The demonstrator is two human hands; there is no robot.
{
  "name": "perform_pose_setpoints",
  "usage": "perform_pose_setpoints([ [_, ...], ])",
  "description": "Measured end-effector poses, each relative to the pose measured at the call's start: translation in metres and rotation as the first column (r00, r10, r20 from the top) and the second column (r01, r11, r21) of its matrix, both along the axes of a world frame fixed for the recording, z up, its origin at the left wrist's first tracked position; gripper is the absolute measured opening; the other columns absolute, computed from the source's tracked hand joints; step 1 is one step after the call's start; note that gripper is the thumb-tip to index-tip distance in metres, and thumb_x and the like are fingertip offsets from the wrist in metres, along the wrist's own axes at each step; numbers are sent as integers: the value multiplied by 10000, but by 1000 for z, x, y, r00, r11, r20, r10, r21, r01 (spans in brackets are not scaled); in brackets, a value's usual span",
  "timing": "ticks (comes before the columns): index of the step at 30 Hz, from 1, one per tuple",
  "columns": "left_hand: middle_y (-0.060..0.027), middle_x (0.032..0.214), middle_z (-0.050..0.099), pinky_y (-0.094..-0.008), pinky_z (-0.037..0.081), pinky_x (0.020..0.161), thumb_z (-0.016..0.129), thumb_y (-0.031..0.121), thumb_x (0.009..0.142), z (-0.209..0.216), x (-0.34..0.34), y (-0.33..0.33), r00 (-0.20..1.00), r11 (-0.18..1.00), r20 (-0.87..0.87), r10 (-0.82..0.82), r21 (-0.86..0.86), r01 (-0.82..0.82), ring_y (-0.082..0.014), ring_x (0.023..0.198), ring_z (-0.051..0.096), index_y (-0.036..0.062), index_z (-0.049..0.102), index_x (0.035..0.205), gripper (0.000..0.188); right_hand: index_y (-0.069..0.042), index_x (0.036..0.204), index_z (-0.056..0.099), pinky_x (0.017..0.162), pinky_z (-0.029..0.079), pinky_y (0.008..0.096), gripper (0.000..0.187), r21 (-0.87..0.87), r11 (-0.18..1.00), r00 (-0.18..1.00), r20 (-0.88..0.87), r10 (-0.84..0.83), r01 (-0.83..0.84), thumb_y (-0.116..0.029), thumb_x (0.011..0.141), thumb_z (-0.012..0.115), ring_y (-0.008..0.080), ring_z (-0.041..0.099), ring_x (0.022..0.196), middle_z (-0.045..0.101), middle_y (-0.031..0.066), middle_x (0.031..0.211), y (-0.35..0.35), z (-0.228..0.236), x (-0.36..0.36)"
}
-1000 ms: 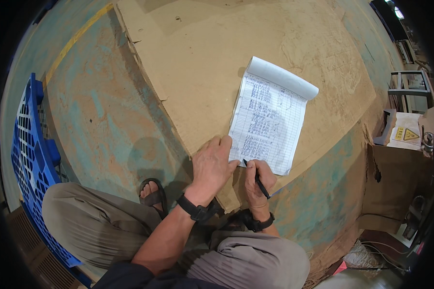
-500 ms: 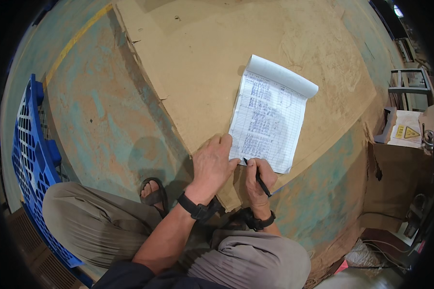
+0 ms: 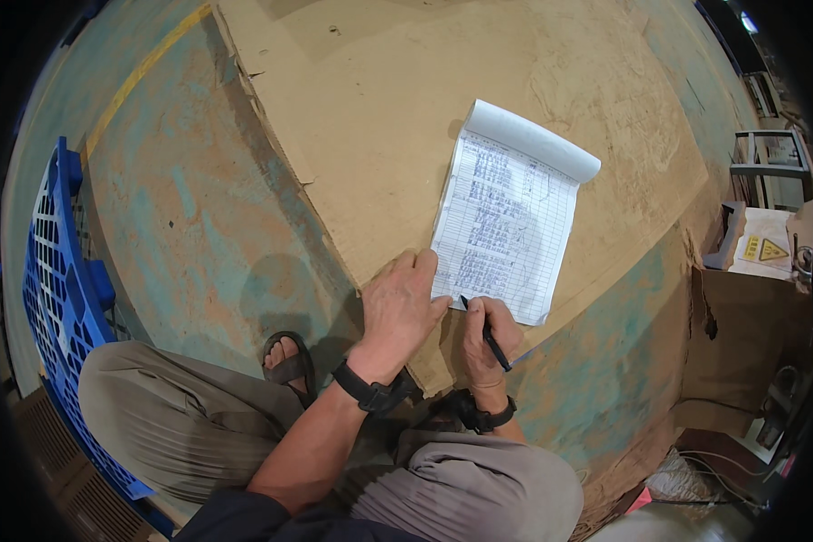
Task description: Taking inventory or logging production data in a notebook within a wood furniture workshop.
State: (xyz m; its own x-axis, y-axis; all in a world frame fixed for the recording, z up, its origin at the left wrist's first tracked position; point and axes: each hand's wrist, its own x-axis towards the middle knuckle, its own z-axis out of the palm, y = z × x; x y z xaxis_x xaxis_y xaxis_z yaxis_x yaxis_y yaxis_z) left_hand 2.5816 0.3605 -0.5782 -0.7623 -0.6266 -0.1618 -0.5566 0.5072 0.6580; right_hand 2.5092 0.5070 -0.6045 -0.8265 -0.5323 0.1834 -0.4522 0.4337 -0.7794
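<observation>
pen (image 3: 492, 343) sits pinched in the closed fingers of the right hand (image 3: 481, 356), tip near the bottom edge of the ruled notepad (image 3: 510, 217) on the cardboard sheet (image 3: 370, 135); left hand (image 3: 396, 304), fingers loosely open, thumb at the lower-left corner, would best press the page flat.

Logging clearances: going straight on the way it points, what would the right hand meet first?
The right hand would probably meet the notepad first, just ahead of its pen; whether it already touches is unclear.
</observation>
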Motion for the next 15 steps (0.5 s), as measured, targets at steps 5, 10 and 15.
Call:
perform_pose_setpoints([
  [5,-120,955,655,-462,539,734,874,221,739,-1,0,0,1000,1000,-4,-6,-13,6,-355,915,678,61,600,1006,415,10,917,682,612,494,379,69,39,999,1000,6,-4,4,-44,958,674,297,618,638,629,157,751,0,2,-1],
  [10,-121,947,650,-465,535,728,877,222,734,-1,0,0,1000,1000,6,-4,-7,4,-358,911,676,63,596,1003,420,8,904,678,607,495,383,84,26,1000,1000,11,-4,4,-52,962,671,299,620,631,629,157,743,2,-1,-1],
  [15,-125,940,647,-466,530,720,880,222,730,0,0,-1,1000,1000,-4,-6,-3,6,-362,899,674,62,591,997,425,4,895,675,604,499,382,81,39,999,1000,20,-16,15,-47,958,671,298,625,626,636,157,744,0,3,-1],
])
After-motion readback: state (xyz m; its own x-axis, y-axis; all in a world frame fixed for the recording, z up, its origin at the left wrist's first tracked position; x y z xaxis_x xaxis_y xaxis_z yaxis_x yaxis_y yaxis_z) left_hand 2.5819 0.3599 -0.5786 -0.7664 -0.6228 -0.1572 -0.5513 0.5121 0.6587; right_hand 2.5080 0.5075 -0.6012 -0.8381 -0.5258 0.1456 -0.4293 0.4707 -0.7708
